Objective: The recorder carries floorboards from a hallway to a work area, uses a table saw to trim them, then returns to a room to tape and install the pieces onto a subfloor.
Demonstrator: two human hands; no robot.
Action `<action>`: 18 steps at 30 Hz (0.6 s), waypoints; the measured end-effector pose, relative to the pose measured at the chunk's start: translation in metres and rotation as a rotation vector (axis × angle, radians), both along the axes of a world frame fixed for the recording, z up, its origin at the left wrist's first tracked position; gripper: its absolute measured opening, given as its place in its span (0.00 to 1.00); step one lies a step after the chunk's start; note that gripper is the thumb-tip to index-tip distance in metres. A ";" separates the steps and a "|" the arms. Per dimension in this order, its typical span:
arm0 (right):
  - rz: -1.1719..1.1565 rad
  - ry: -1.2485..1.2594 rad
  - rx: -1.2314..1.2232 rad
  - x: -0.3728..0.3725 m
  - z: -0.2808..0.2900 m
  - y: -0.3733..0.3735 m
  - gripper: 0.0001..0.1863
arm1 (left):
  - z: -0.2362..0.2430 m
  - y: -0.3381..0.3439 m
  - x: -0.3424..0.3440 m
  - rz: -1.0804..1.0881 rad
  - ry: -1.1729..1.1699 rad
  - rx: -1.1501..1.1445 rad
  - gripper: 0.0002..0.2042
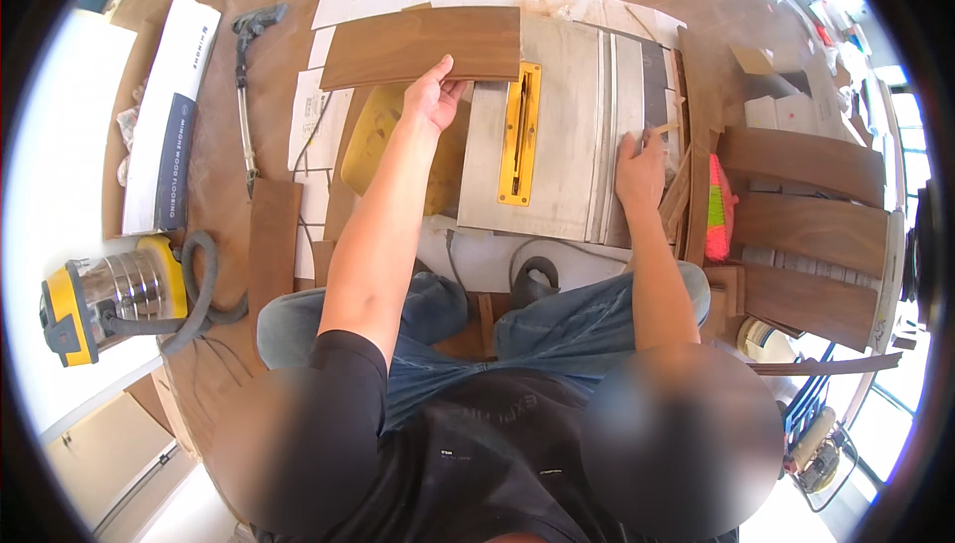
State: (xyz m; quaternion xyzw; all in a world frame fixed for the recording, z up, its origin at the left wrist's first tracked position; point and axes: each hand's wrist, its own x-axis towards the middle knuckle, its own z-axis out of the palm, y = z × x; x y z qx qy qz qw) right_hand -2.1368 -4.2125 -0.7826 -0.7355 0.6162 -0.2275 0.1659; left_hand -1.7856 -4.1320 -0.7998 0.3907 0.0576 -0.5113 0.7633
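My left hand (438, 95) grips the lower edge of a brown wooden plank (413, 41), held over the left part of a table saw (562, 135) and a yellow housing (378, 150) beside it. The saw's yellow insert plate (518, 170) lies in the grey top. My right hand (642, 167) is at the right side of the saw, by the metal rail, its fingers closed around what looks like a thin pale wooden stick (668, 127); the fingertips are small to see.
A yellow vacuum (124, 294), its wand (244, 76) and a long carton (171, 155) are at left. Planks (801, 230), a pink-green cloth-like item (718, 215) and cardboard (766, 76) are at right. Cables (512, 255) run by my feet.
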 end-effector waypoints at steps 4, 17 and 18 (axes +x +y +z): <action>0.039 0.074 -0.002 0.000 -0.002 -0.005 0.30 | -0.016 -0.004 -0.002 -0.025 0.007 -0.021 0.12; 0.041 0.125 -0.032 -0.002 -0.006 -0.006 0.30 | -0.012 -0.007 -0.005 -0.079 -0.111 0.043 0.14; 0.038 0.128 -0.030 -0.003 -0.007 -0.007 0.30 | -0.011 -0.007 -0.007 -0.076 -0.107 0.040 0.15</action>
